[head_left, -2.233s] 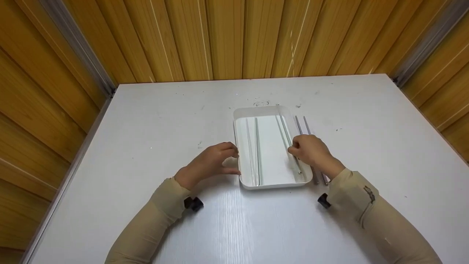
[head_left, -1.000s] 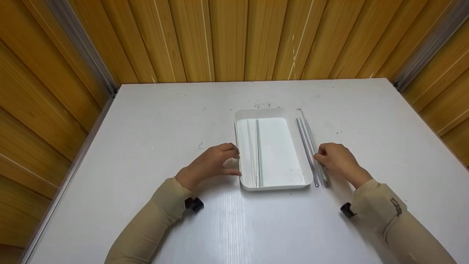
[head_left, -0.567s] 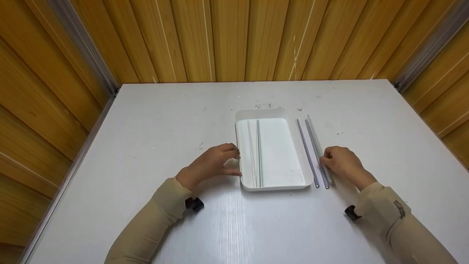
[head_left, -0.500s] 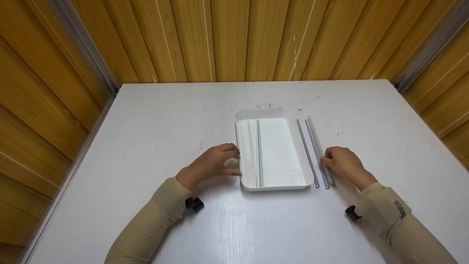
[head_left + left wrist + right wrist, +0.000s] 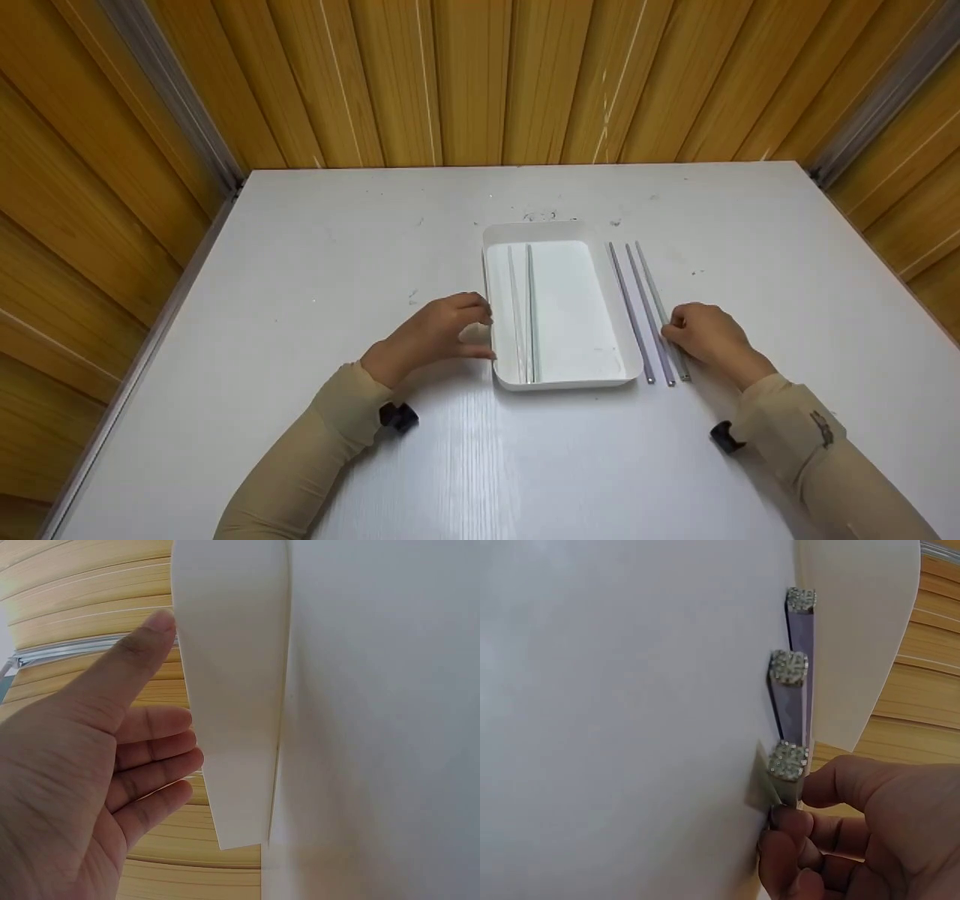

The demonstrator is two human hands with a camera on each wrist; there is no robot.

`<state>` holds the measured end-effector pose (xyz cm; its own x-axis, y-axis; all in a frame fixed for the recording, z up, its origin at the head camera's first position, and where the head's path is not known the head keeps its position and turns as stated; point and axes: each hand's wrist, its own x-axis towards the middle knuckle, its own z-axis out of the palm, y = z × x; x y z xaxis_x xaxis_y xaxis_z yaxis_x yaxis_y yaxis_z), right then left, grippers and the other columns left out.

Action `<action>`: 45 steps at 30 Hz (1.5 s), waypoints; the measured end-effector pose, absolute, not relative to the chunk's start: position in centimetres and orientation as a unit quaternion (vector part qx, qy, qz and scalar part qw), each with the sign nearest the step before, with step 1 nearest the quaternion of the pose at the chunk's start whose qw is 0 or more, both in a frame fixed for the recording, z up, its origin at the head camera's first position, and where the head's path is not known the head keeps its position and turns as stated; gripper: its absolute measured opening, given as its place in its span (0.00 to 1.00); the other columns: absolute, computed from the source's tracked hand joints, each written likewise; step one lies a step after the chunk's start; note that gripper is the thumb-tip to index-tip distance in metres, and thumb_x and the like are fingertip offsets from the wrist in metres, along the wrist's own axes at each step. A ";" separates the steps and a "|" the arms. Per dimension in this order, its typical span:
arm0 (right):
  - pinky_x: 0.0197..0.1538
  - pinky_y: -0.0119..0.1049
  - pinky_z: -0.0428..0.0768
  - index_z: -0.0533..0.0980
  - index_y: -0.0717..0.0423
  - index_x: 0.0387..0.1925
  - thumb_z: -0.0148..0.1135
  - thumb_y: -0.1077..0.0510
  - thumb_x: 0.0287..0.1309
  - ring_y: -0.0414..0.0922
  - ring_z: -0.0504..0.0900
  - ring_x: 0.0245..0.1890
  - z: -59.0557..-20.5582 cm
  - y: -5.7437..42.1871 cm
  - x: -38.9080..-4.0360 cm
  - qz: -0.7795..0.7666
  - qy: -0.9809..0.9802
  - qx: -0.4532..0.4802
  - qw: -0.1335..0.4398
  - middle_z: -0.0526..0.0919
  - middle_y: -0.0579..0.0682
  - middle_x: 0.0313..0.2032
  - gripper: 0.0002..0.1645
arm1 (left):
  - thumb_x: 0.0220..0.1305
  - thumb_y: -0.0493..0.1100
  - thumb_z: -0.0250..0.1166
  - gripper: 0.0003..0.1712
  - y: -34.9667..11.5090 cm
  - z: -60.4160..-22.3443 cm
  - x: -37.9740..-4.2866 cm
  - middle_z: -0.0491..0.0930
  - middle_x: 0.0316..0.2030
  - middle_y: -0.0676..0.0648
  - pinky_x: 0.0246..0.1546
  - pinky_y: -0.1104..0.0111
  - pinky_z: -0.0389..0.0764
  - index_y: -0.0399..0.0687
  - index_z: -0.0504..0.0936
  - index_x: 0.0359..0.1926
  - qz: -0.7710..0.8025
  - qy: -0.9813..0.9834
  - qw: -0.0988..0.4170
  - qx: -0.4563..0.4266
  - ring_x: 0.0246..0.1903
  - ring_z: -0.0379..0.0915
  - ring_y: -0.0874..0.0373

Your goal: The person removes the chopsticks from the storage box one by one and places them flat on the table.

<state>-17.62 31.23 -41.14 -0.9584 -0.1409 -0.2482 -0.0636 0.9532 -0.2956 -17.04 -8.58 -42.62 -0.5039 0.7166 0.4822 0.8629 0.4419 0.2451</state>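
Note:
My right hand [image 5: 705,334] pinches a pale green chopstick [image 5: 651,281] between thumb and fingers, right of the white tray [image 5: 566,385]. In the right wrist view its glittery square end [image 5: 788,760] shows beside the fingers. Two purple chopsticks [image 5: 630,315] lie side by side on the table between it and the tray. Inside the tray, along its left side, are thin pale and greenish chopsticks [image 5: 530,315]; how many is hard to tell. My left hand [image 5: 435,337] is at the tray's left wall [image 5: 232,690], thumb and fingers spread, fingertips against the rim.
The white table [image 5: 360,247] extends around the tray on every side. Wood-patterned panels [image 5: 465,82] stand behind the table and at both sides. A few dark marks [image 5: 540,216] spot the tabletop behind the tray.
My right hand has carried the green chopstick out of the tray, rightward over the purple ones, and set it down along their right side. My left hand has stayed at the tray.

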 end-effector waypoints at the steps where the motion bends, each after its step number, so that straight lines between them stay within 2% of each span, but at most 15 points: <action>1: 0.25 0.31 0.65 0.73 0.59 0.27 0.52 0.54 0.61 0.44 0.70 0.25 -41.1 31.2 -17.6 -0.144 0.979 -0.051 0.136 0.74 0.50 0.23 0.13 | 0.49 0.51 0.75 0.22 -8.6 -42.6 -17.0 0.80 0.40 0.47 0.43 0.76 0.82 0.39 0.80 0.35 -0.234 -0.834 0.158 -0.474 0.42 0.80 0.58; 11: 0.26 0.32 0.66 0.73 0.59 0.27 0.52 0.54 0.61 0.45 0.71 0.25 -41.0 31.2 -17.8 -0.141 0.978 -0.046 0.148 0.74 0.51 0.24 0.13 | 0.48 0.50 0.76 0.21 -8.6 -42.7 -17.1 0.80 0.39 0.47 0.43 0.76 0.82 0.39 0.80 0.34 -0.235 -0.826 0.173 -0.482 0.41 0.80 0.58; 25: 0.27 0.31 0.66 0.74 0.60 0.28 0.53 0.52 0.61 0.43 0.72 0.25 -41.0 31.1 -18.0 -0.155 0.974 -0.054 0.157 0.76 0.49 0.21 0.14 | 0.49 0.51 0.75 0.22 -8.9 -42.6 -16.9 0.80 0.39 0.47 0.43 0.75 0.82 0.37 0.81 0.35 -0.237 -0.834 0.155 -0.473 0.41 0.79 0.58; 31: 0.26 0.31 0.66 0.74 0.62 0.30 0.52 0.52 0.62 0.43 0.73 0.24 -40.8 31.5 -17.9 -0.151 0.975 -0.057 0.153 0.79 0.50 0.21 0.16 | 0.50 0.52 0.74 0.22 -8.7 -42.5 -16.8 0.79 0.40 0.47 0.44 0.75 0.81 0.38 0.81 0.36 -0.237 -0.839 0.147 -0.468 0.41 0.79 0.58; 37: 0.27 0.32 0.67 0.75 0.64 0.34 0.51 0.51 0.62 0.47 0.73 0.26 -40.1 31.5 -18.0 -0.144 0.977 -0.050 0.146 0.79 0.53 0.24 0.18 | 0.49 0.52 0.75 0.22 -8.6 -42.4 -16.9 0.79 0.39 0.47 0.42 0.76 0.81 0.38 0.81 0.36 -0.244 -0.835 0.149 -0.470 0.40 0.78 0.59; 45: 0.26 0.32 0.67 0.75 0.63 0.36 0.49 0.51 0.63 0.45 0.73 0.25 -39.2 30.7 -18.0 -0.155 0.976 -0.053 0.142 0.79 0.49 0.21 0.18 | 0.49 0.51 0.75 0.22 -8.7 -42.6 -16.9 0.79 0.39 0.48 0.42 0.76 0.81 0.39 0.81 0.36 -0.245 -0.839 0.143 -0.465 0.40 0.78 0.59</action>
<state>-18.01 30.66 -39.17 -0.9539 -0.1470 -0.2617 -0.0588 0.9465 -0.3173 -16.93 -8.68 -42.55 -0.5273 0.7100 0.4667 0.8496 0.4483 0.2779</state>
